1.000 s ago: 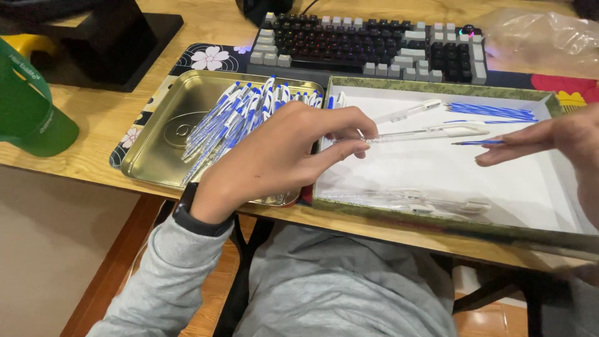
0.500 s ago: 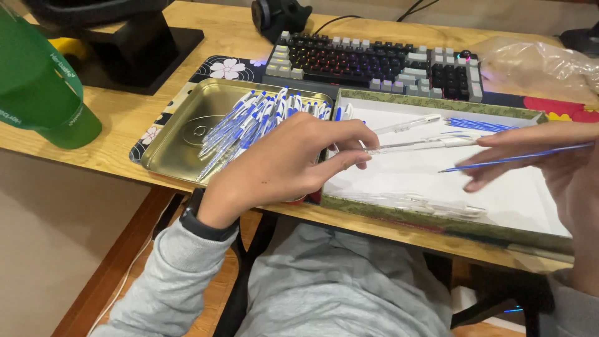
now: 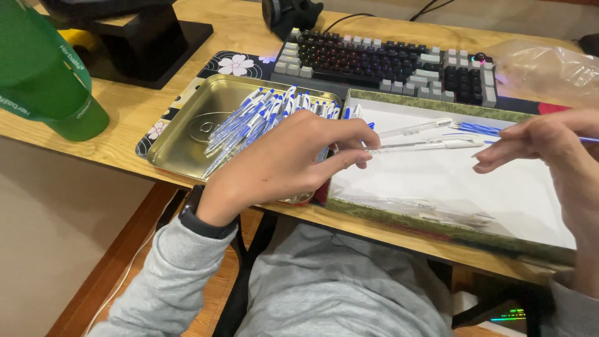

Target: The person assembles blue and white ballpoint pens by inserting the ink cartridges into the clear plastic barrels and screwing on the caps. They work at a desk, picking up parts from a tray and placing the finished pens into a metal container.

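Pinching a clear plastic pen barrel (image 3: 430,145) in left hand (image 3: 293,163); right hand (image 3: 552,146) pinches a thin blue refill (image 3: 589,139). Light, slippery, probably best gripped mid-barrel.

I count two hands, the left hand (image 3: 284,162) and the right hand (image 3: 549,146). I see two trays: one gold metal tray (image 3: 187,134) and one white-lined shallow box tray (image 3: 499,193). One black keyboard (image 3: 387,65), one green plastic cup (image 3: 47,75). The blue-and-white pens (image 3: 256,115) are piled too densely to count.
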